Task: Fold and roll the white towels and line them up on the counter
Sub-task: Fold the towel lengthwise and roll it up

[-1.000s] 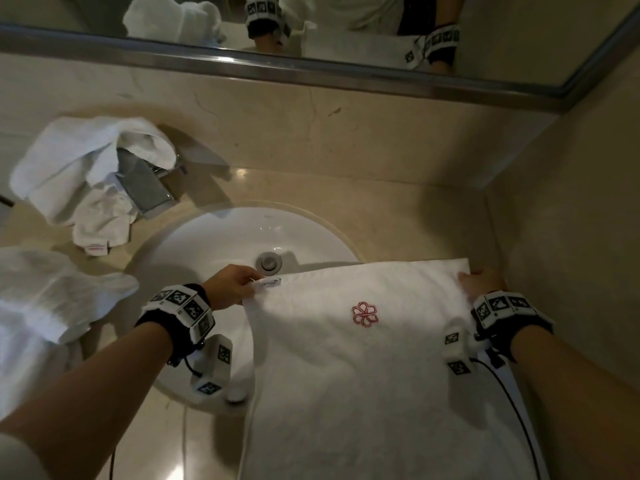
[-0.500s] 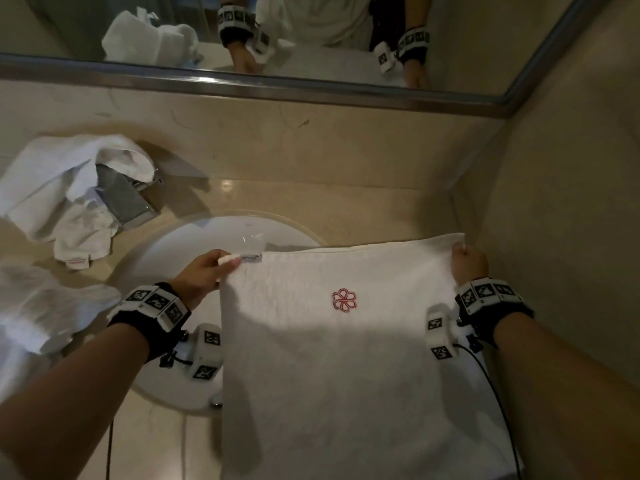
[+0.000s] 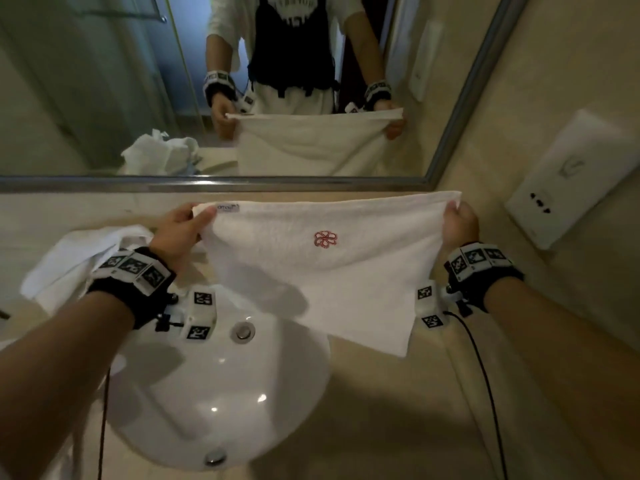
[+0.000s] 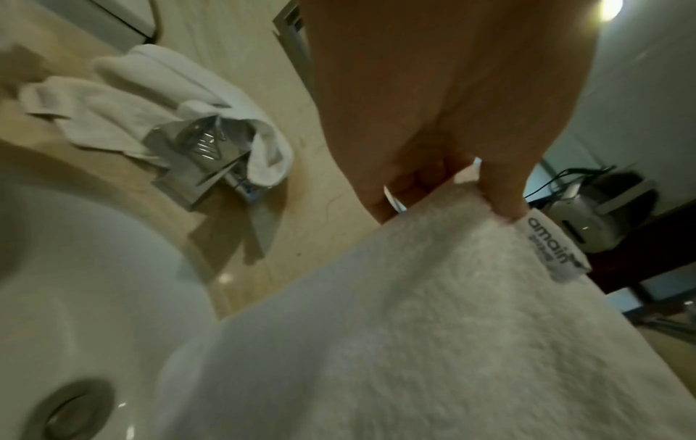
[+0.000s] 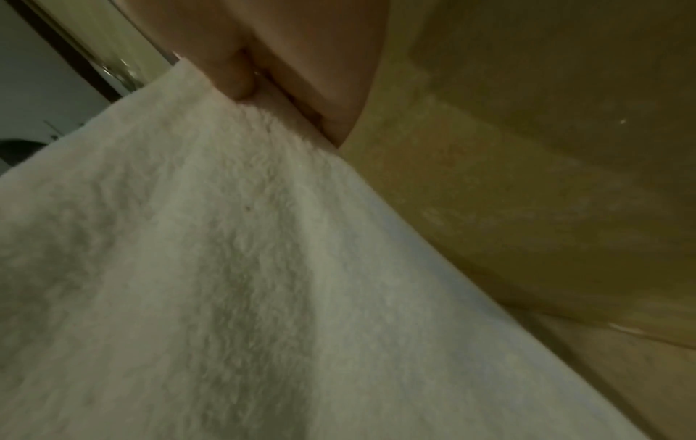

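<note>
A white towel (image 3: 329, 271) with a small red flower emblem hangs in the air above the counter and the sink's right side. My left hand (image 3: 183, 230) pinches its top left corner beside a sewn label (image 4: 549, 247); my right hand (image 3: 459, 225) pinches the top right corner. The towel (image 4: 433, 342) is stretched flat between both hands, and its lower edge hangs free. In the right wrist view the towel (image 5: 188, 268) fills the picture below my fingers (image 5: 237, 80).
A white round sink (image 3: 221, 393) sits below left of the towel. Crumpled white towels (image 3: 79, 254) lie over the chrome tap (image 4: 203, 160) at the back left. The beige counter (image 3: 398, 410) runs to the right wall, which carries a white socket panel (image 3: 568, 181). The mirror (image 3: 104, 81) spans the back.
Both hands have lifted the towel off the counter and raised it toward the mirror; it now hangs free instead of lying flat.
</note>
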